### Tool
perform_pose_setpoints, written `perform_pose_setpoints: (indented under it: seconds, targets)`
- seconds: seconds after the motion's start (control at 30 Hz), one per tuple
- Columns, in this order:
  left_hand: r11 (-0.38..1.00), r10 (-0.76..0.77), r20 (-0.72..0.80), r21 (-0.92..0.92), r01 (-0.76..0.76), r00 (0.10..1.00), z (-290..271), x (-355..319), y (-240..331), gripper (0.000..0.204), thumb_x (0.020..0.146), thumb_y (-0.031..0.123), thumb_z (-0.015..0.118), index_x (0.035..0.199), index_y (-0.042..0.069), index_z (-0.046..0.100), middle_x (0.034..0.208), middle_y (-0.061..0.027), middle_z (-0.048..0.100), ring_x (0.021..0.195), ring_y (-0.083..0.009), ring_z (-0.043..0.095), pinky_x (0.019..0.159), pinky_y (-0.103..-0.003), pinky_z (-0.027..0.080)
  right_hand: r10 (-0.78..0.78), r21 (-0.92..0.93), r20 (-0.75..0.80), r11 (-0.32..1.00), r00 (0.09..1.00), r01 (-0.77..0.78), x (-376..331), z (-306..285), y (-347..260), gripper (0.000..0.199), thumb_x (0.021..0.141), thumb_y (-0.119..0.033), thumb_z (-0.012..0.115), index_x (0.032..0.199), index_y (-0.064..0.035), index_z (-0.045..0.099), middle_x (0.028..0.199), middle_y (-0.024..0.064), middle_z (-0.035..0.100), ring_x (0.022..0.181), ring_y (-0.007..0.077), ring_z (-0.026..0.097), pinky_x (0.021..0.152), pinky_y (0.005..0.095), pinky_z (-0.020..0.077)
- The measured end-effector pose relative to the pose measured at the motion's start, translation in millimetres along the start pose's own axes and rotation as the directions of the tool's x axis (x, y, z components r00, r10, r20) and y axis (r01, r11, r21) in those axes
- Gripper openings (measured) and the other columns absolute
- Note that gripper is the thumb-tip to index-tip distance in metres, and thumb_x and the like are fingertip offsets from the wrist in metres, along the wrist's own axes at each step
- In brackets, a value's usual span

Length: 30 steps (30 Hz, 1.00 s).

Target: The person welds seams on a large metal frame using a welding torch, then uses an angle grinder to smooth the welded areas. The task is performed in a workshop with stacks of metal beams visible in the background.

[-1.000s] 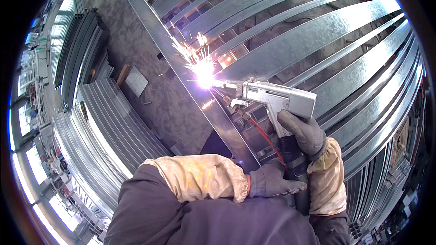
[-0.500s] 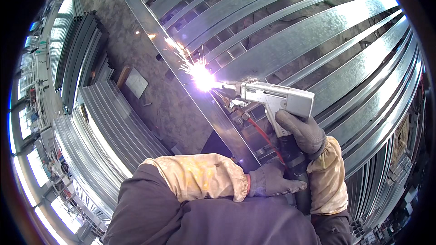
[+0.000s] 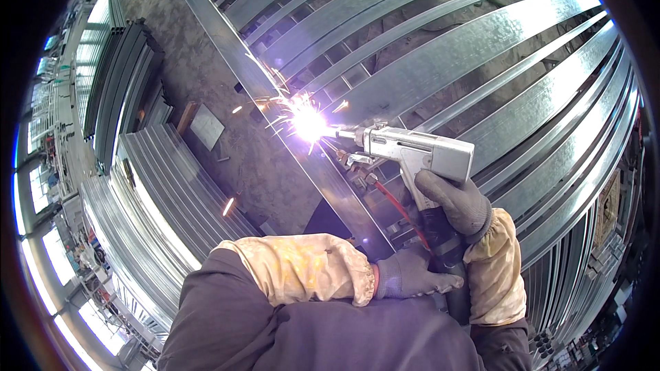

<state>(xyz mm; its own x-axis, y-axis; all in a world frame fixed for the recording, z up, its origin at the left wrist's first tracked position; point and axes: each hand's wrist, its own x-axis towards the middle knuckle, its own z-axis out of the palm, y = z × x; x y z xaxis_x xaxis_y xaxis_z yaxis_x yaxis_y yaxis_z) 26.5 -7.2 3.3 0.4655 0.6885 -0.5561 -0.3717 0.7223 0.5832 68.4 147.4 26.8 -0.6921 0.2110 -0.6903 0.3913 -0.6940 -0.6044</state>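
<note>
A silver welding gun (image 3: 430, 148) points left, its nozzle at a bright white-violet glare (image 3: 307, 122) on a long flat metal beam (image 3: 337, 192). Sparks spray from that spot and hide the metal there. My right hand (image 3: 459, 206), in a grey glove, is wrapped round the gun's grip. Lower down, my gloved left hand (image 3: 411, 275) closes round the thick black cable (image 3: 450, 254) below the grip. A thin red hose (image 3: 393, 199) runs from the nozzle fittings down toward my hands. Tan protective sleeves (image 3: 302, 268) cover both forearms.
Long galvanized strips (image 3: 426, 82) spread from the beam to the upper right, with gaps between them. Stacked metal profiles (image 3: 185, 178) lie on the left, and another bundle (image 3: 120, 82) stands farther back. A pale flat plate (image 3: 206, 127) rests on the floor.
The glare and gun have barely shifted. Sparks fly in different directions, one now over the stacked profiles at left. Both hands keep their hold.
</note>
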Motion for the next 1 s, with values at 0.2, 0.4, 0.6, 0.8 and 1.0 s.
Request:
perform_pose_setpoints:
  seconds: [0.2,0.4,0.6,0.8,1.0]
  targets:
    - [1.000,-0.012,0.024,-0.018,0.012,1.000,-0.2,0.9,0.1,0.034,0.083,0.027,0.078,0.104,0.006,0.061,0.088,-0.0047,0.066,0.080,-0.0119,0.063,0.071,-0.030,0.052,0.001,-0.037,0.001,0.999,1.000,-0.001,-0.2,-0.8,0.7,0.035,0.094,-0.031,0.063,0.112,-0.0023,0.061,0.082,0.0053,0.066,0.066,0.0108,0.061,0.057,0.0242,0.0493]
    - [0.999,0.031,-0.024,-0.012,-0.031,0.999,2.6,2.2,-6.2,0.035,0.083,0.028,0.078,0.105,0.006,0.061,0.085,-0.0044,0.066,0.079,-0.0118,0.063,0.069,-0.029,0.052,-0.034,-0.020,0.027,0.999,0.999,0.034,0.2,-1.6,2.3,0.035,0.095,-0.031,0.062,0.114,-0.0024,0.060,0.082,0.0055,0.066,0.067,0.0112,0.061,0.058,0.0249,0.0500]
    - [0.999,-0.006,0.012,-0.032,0.006,1.000,3.2,-1.0,3.7,0.034,0.084,0.029,0.077,0.104,0.006,0.062,0.083,-0.0038,0.066,0.075,-0.0118,0.062,0.067,-0.029,0.051,-0.008,-0.017,0.027,1.000,1.000,0.009,-1.7,-1.5,1.3,0.034,0.094,-0.031,0.063,0.113,-0.0026,0.060,0.083,0.0058,0.066,0.065,0.0118,0.061,0.056,0.0251,0.0505]
    - [1.000,0.014,-0.008,-0.009,-0.014,1.000,5.6,0.0,-3.0,0.030,0.084,0.029,0.077,0.098,0.006,0.065,0.081,-0.0039,0.066,0.075,-0.0119,0.062,0.067,-0.029,0.051,0.011,0.008,0.010,1.000,1.000,-0.011,-4.8,0.5,1.1,0.036,0.094,-0.031,0.064,0.115,-0.0026,0.059,0.083,0.0061,0.066,0.064,0.0120,0.061,0.055,0.0254,0.0504]
    - [0.999,0.040,0.008,-0.036,-0.040,0.999,4.7,-0.8,-0.2,0.029,0.083,0.028,0.078,0.098,0.006,0.065,0.082,-0.0043,0.067,0.076,-0.0122,0.062,0.069,-0.030,0.051,-0.011,-0.017,0.004,1.000,1.000,0.011,-5.1,0.3,0.6,0.034,0.094,-0.029,0.063,0.115,-0.0025,0.059,0.082,0.0067,0.066,0.064,0.0120,0.061,0.055,0.0253,0.0503]
